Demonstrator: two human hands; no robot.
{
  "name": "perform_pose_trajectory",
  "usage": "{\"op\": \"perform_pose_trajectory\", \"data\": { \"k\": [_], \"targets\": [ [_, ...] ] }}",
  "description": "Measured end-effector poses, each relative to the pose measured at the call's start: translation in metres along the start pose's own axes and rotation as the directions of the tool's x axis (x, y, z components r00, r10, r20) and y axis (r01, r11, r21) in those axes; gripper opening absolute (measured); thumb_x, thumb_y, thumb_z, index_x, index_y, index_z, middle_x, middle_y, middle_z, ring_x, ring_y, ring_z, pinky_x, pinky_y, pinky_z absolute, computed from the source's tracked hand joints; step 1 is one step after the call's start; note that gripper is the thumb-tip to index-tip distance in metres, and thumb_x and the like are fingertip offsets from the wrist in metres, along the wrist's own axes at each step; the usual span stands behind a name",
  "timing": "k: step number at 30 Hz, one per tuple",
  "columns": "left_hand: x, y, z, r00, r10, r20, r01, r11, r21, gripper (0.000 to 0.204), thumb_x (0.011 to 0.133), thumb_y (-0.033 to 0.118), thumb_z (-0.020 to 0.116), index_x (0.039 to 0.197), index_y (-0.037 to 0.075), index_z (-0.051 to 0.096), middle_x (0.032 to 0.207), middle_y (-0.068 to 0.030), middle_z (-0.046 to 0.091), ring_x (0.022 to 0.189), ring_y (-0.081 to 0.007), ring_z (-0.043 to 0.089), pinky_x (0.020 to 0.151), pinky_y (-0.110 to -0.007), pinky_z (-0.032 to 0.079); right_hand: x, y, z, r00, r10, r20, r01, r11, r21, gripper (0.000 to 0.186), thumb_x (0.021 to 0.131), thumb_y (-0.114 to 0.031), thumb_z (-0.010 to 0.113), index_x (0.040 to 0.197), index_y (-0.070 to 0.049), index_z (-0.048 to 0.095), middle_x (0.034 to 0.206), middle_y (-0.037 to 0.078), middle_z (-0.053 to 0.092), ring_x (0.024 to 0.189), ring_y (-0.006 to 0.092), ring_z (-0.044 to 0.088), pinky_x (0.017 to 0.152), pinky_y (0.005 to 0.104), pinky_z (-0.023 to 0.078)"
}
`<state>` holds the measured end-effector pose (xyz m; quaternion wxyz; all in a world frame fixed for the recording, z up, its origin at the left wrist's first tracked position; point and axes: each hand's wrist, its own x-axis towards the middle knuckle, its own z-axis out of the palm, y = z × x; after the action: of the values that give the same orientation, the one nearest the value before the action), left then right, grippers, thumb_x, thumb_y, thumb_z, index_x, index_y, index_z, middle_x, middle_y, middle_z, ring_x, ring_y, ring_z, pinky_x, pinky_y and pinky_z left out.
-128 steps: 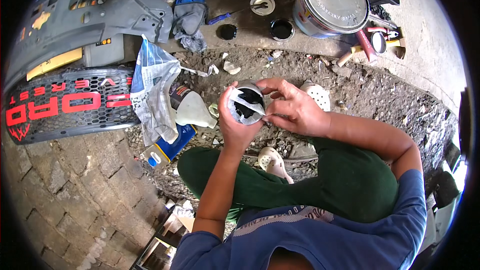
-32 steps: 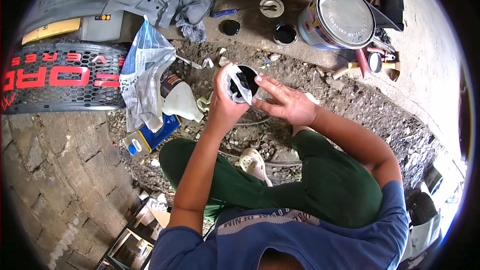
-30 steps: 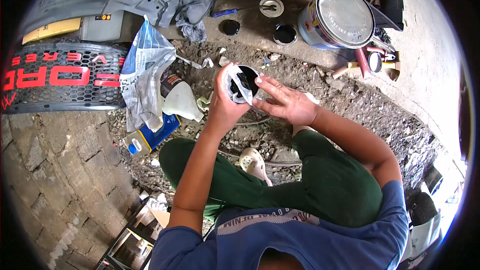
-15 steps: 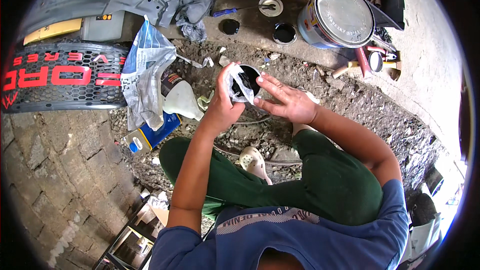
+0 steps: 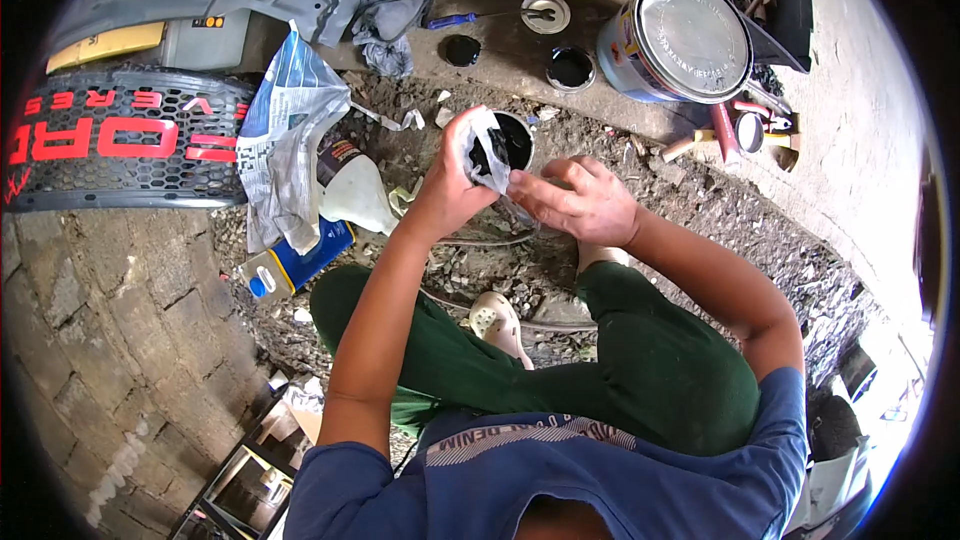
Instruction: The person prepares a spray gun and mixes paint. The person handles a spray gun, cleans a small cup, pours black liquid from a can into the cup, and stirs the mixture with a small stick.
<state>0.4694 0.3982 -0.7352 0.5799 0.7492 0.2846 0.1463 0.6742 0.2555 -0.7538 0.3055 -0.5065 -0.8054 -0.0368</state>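
Above the littered ground my left hand (image 5: 452, 188) is wrapped round the left side of a round can (image 5: 528, 140) with glossy black liquid, like paint, inside. A torn strip of whitish paper (image 5: 492, 172), smeared black, lies across the can's left rim and hangs toward me. My right hand (image 5: 588, 202) is closed at the can's near right, its thumb and fingers pinching the paper's lower end. Palm and wrist hide much of the can's side.
Left lie a black mesh grille (image 5: 130, 140), newspaper (image 5: 290, 130), a white funnel (image 5: 355, 195) and a blue rectangular can (image 5: 315, 255). On the far ledge stand a large lidded paint can (image 5: 690, 35), a black-filled lid (image 5: 570, 68) and a screwdriver (image 5: 455, 20). A hammer (image 5: 722, 130) lies right.
My right hand has drawn back from the can's right rim, its fingers curling in from a spread position onto the paper's lower end. The left hand keeps its hold.
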Motion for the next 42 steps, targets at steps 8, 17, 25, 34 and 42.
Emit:
{"op": "perform_pose_trajectory", "data": {
  "k": [8, 17, 25, 34, 42],
  "targets": [
    [0.007, 0.004, 0.006, 0.999, -0.031, -0.013, 0.032, 0.996, 0.088, 0.094, 0.075, -0.011, 0.068, 0.157, 0.005, 0.026, 0.146, -0.0198, 0.048, 0.138, -0.0316, 0.049, 0.117, -0.043, 0.039, 0.018, 0.016, -0.008, 0.99, -0.141, 0.024, 0.139, 0.988, 0.072, 0.047, 0.083, -0.024, 0.078, 0.127, -0.011, 0.07, 0.117, -0.002, 0.063, 0.092, 0.0156, 0.059, 0.074, 0.0302, 0.05],
    [0.007, 0.005, 0.006, 0.994, 0.097, -0.054, -0.085, 0.977, 0.198, 0.096, 0.073, -0.001, 0.081, 0.154, 0.003, 0.032, 0.145, -0.0221, 0.052, 0.135, -0.0358, 0.054, 0.113, -0.044, 0.044, 0.031, 0.01, -0.012, 0.99, -0.139, 0.003, 0.139, 0.99, 0.016, 0.038, 0.076, -0.019, 0.073, 0.114, -0.014, 0.073, 0.111, 0.0, 0.063, 0.091, 0.0144, 0.061, 0.071, 0.0291, 0.052],
    [0.011, 0.008, 0.01, 0.991, 0.102, -0.086, -0.077, 0.964, 0.254, 0.096, 0.067, 0.004, 0.088, 0.15, 0.004, 0.039, 0.139, -0.0204, 0.058, 0.127, -0.0384, 0.06, 0.105, -0.044, 0.052, 0.034, 0.01, -0.018, 0.995, -0.059, 0.082, 0.045, 0.985, 0.169, 0.042, 0.073, -0.012, 0.074, 0.114, -0.006, 0.07, 0.112, 0.007, 0.061, 0.09, 0.0211, 0.065, 0.075, 0.0355, 0.059],
    [0.007, 0.007, 0.013, 0.969, 0.203, -0.137, -0.15, 0.934, 0.324, 0.097, 0.063, 0.005, 0.09, 0.146, 0.005, 0.04, 0.138, -0.0203, 0.056, 0.127, -0.0391, 0.059, 0.104, -0.044, 0.052, 0.035, 0.002, -0.015, 0.973, 0.209, 0.097, -0.23, 0.881, 0.412, 0.038, 0.079, 0.004, 0.073, 0.116, -0.003, 0.064, 0.112, 0.014, 0.059, 0.097, 0.0319, 0.066, 0.081, 0.0419, 0.06],
    [0.004, 0.005, 0.018, 0.96, 0.233, -0.156, -0.174, 0.931, 0.321, 0.1, 0.062, 0.008, 0.092, 0.146, 0.004, 0.038, 0.138, -0.0219, 0.054, 0.127, -0.0398, 0.058, 0.105, -0.045, 0.051, 0.044, 0.002, -0.021, 0.955, 0.265, 0.134, -0.297, 0.849, 0.437, 0.031, 0.083, -0.004, 0.074, 0.113, -0.004, 0.063, 0.113, 0.014, 0.061, 0.103, 0.0317, 0.067, 0.077, 0.0411, 0.062]
  ]
}}
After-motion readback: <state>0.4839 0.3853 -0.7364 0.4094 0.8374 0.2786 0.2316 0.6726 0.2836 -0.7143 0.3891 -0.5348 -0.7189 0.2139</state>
